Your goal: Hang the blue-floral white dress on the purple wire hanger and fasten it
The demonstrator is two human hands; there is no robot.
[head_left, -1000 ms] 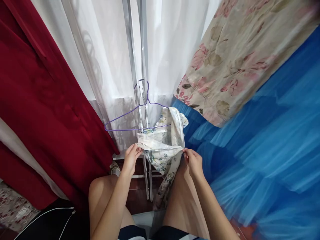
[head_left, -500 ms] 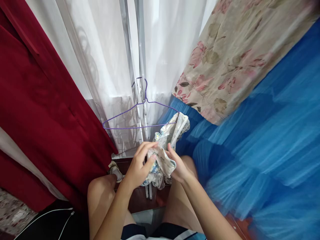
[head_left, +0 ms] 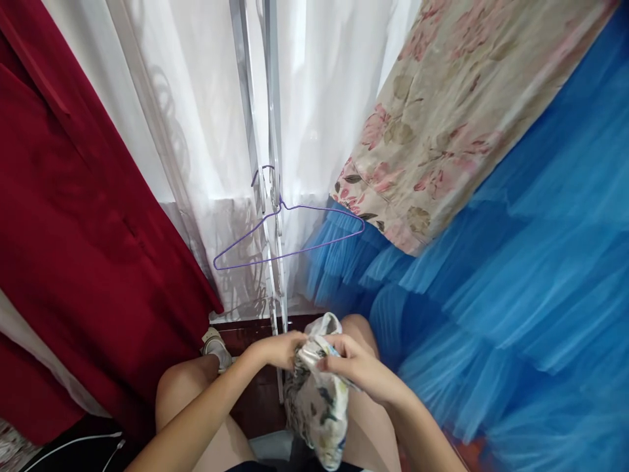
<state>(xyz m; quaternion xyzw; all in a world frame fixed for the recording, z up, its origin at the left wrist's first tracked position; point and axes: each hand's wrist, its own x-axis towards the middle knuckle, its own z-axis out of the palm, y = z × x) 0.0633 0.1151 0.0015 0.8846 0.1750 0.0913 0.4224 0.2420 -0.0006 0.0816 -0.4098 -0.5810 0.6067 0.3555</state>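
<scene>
Purple wire now shows along the whole hanger [head_left: 246, 265]: since half a second ago, the floral garment [head_left: 320, 403] has come off its end and hangs bunched low in front of your right thigh [head_left: 373, 419]. Your left hand [head_left: 285, 351] presses its fingers to the upper folds, fingertips partly hidden; your right hand [head_left: 346, 359] pinches a fold just beside it. Freed from the wire, the cloth likely turns more easily.

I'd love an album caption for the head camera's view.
Left hand and right hand hold patterned cloth, with a purple hanger and ruffled blue fabric beyond.
</scene>
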